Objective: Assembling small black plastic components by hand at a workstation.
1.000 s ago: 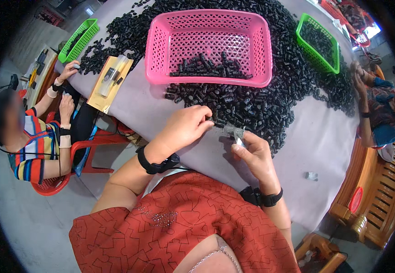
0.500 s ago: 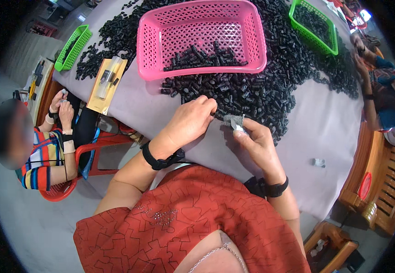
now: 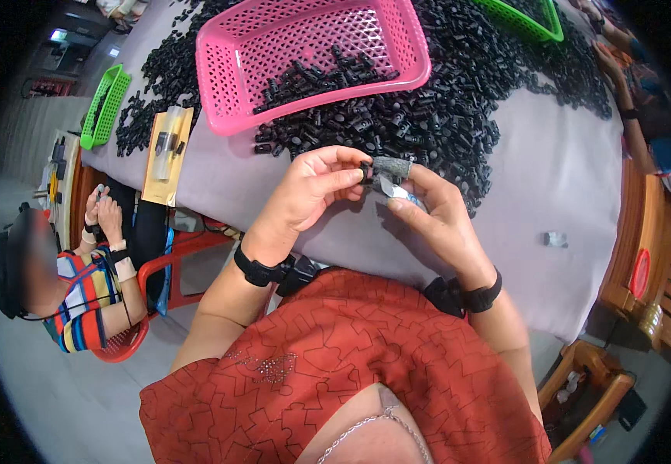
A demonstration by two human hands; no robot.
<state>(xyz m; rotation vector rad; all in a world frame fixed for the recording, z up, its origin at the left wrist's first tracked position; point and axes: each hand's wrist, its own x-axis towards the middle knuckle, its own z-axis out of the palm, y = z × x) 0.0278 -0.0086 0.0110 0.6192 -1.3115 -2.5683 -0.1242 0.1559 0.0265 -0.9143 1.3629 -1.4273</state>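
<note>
Between the thumb and fingers of my left hand (image 3: 312, 189) is a small black plastic part (image 3: 365, 172). My right hand (image 3: 440, 209) is closed on a small knife (image 3: 388, 186), its short pale blade pointing toward that part. A grey cloth finger sleeve (image 3: 394, 167) covers the tip of my right index finger. Both hands meet just above the near edge of a large heap of black plastic parts (image 3: 451, 116). Behind them a pink basket (image 3: 219, 100) rests on the heap, with more black parts inside. Whether the blade touches the part is hard to see.
Two green baskets stand on the table, one far left (image 3: 102, 116) and one far right (image 3: 556, 27). A yellow card (image 3: 156, 174) with a clear tube lies left. A small clear piece (image 3: 555, 240) sits right. A person (image 3: 92, 271) sits at left; another person's arm (image 3: 621, 93) reaches in at right.
My left hand has come away from the heap's edge and turned, now showing a black part in its fingers. The hands are closer together. The whole view has shifted a little.
</note>
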